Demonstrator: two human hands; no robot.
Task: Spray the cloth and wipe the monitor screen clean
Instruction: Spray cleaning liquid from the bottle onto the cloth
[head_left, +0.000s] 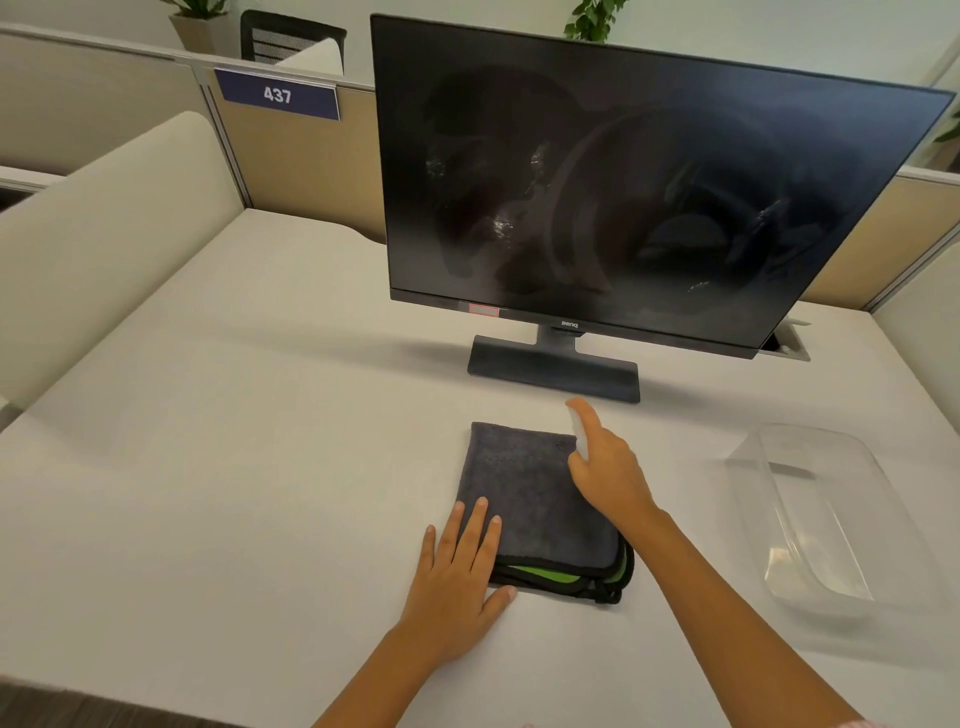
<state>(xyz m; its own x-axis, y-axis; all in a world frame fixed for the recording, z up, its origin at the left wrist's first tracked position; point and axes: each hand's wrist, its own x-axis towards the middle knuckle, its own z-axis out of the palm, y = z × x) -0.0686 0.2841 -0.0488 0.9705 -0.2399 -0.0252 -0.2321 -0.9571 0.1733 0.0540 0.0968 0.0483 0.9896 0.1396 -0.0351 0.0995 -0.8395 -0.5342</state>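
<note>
Your left hand (457, 577) lies flat, fingers straight, pressing the near-left corner of the folded grey cloth (535, 504) on the desk (234, 467) | your right hand (608, 467) is curled around a small white spray bottle (579, 431) over the cloth's far-right corner | smeared monitor (623, 197) stands beyond | clear tray (831, 514) at right.

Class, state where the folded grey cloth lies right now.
The grey cloth lies on the desk before the monitor's stand, left hand resting on its near-left corner.
</note>
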